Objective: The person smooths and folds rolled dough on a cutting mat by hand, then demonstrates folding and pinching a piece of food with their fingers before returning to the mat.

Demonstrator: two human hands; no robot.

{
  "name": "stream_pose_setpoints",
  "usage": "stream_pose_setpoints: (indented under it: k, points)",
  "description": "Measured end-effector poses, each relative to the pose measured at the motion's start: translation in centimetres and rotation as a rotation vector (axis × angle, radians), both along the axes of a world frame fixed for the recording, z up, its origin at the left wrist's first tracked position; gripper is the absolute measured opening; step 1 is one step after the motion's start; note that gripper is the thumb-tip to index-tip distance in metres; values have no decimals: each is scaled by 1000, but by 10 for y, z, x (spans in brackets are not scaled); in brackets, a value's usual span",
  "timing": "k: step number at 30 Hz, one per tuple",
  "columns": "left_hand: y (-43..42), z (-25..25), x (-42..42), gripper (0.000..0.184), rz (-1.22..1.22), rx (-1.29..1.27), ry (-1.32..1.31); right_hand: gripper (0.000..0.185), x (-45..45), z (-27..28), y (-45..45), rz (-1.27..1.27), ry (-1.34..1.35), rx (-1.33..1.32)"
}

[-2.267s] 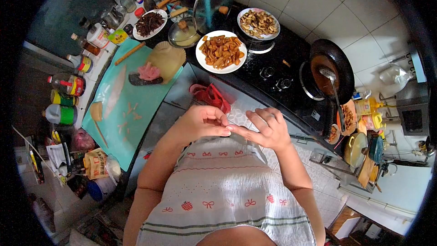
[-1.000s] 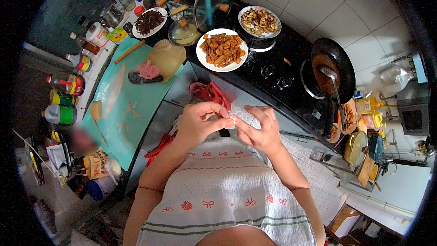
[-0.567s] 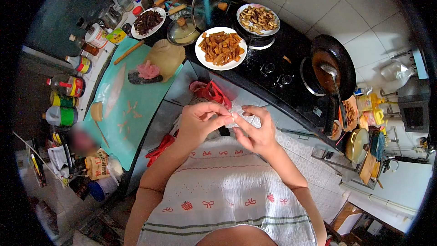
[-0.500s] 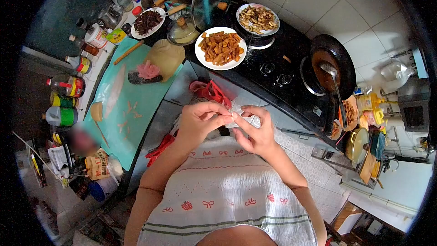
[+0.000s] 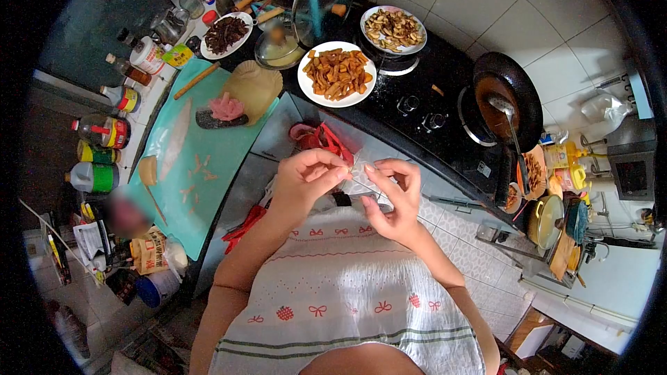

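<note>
In front of my apron, my left hand (image 5: 310,177) is closed in a pinch, thumb against forefinger. A tiny pale bit seems to show at its fingertips, too small to name. Close by on the right, my right hand (image 5: 396,194) has curved fingers, its thumb and forefinger apart, with nothing plainly held. A small gap separates the two hands. Left of them, several thin pale strips (image 5: 198,167) lie on a green mat (image 5: 229,160), which also bears a rolling pin (image 5: 196,80) and a crumpled pink thing (image 5: 226,106) on a dark slab.
Plates of brown fried pieces (image 5: 337,73), sliced browned food (image 5: 394,28) and dark food (image 5: 226,33) stand at the back. A wok (image 5: 507,94) holding a spatula sits on the right burner. Bottles (image 5: 101,130) line the left side. A red bag (image 5: 319,139) hangs below the counter.
My hands have drawn apart from fingertip contact. My right forefinger has come away from the left fingertips, and my left hand has shifted slightly up.
</note>
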State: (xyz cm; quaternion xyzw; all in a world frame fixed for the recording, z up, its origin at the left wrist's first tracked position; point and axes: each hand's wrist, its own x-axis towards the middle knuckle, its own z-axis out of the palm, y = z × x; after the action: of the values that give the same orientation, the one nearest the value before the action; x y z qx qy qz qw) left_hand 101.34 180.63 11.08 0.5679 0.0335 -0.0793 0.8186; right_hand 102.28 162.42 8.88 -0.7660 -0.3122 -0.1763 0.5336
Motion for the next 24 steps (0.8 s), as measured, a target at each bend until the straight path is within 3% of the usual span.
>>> stream_pose_setpoints:
  k: [24]
  points:
    - [-5, 5, 7, 13, 108, 97, 29, 44, 0, -1, -2, -12, 42, 20]
